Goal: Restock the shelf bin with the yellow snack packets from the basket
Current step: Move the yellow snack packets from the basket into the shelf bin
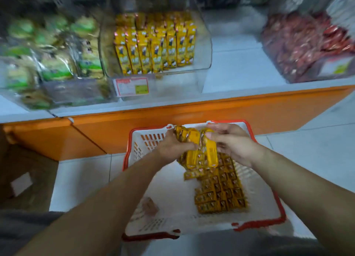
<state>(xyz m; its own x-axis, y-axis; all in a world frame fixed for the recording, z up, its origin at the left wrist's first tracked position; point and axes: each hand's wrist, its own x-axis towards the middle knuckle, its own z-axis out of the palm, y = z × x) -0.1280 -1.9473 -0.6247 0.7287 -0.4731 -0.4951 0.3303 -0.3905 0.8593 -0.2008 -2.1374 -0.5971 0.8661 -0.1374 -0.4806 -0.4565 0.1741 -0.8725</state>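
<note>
centre of frame: left hand (173,144) and right hand (230,142), each grip curled round one bundle of yellow snack packets (194,155), held above the white, red-rimmed basket (172,184). stacked packets (222,190) fill the basket's right side. upper centre: clear shelf bin (180,82) holding upright packets.

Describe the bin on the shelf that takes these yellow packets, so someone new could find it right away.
Start at the white shelf with the orange front edge. Along it, the clear bin is the middle one, with a red-bordered price tag on its front. It alone holds upright rows of yellow packets, with green packs to its left and red packets to its right.
</note>
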